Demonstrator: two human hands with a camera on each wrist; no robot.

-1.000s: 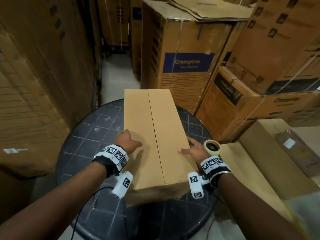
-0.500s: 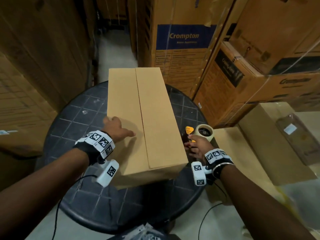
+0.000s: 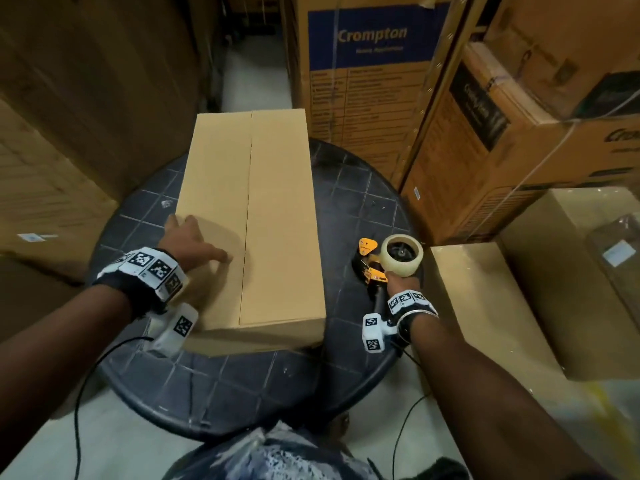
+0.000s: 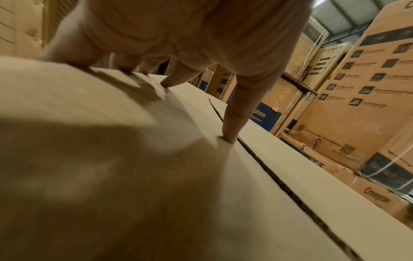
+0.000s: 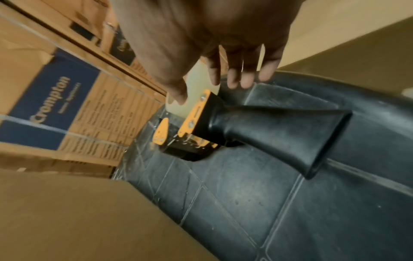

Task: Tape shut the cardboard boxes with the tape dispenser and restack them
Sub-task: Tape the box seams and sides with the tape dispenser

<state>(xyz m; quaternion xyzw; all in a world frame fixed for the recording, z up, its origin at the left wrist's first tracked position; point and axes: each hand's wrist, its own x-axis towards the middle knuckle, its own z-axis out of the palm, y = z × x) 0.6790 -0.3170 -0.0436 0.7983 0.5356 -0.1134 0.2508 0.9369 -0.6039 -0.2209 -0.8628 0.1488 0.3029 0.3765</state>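
Under my right hand (image 3: 401,282) sits the tape dispenser (image 5: 223,123), lying on its side near the right edge of the round black table (image 3: 346,209). My thumb and fingers (image 5: 234,77) curl over the tape roll (image 3: 401,254), not the black handle (image 5: 279,134), which points back toward my wrist, untouched. I judge the tool light and rigid; the roll can spin and is slick, so the handle is the proper place to take hold. The cutting edge is presumably sharp; I cannot see it clearly.

My left hand (image 3: 194,244) is spread, fingertips (image 4: 230,137) pressing the near-left flap of the cardboard box (image 3: 249,220), thumb tip just beside the centre seam (image 4: 279,185). That seam runs lengthwise and shows no tape. The flap dents slightly under my fingers, so the board is thin and should be held down close to the seam.

Tall printed cartons (image 3: 367,64) crowd the far and right sides. Plain boxes (image 3: 485,306) stand just right of the table, and cables (image 3: 79,393) trail at the near edge.
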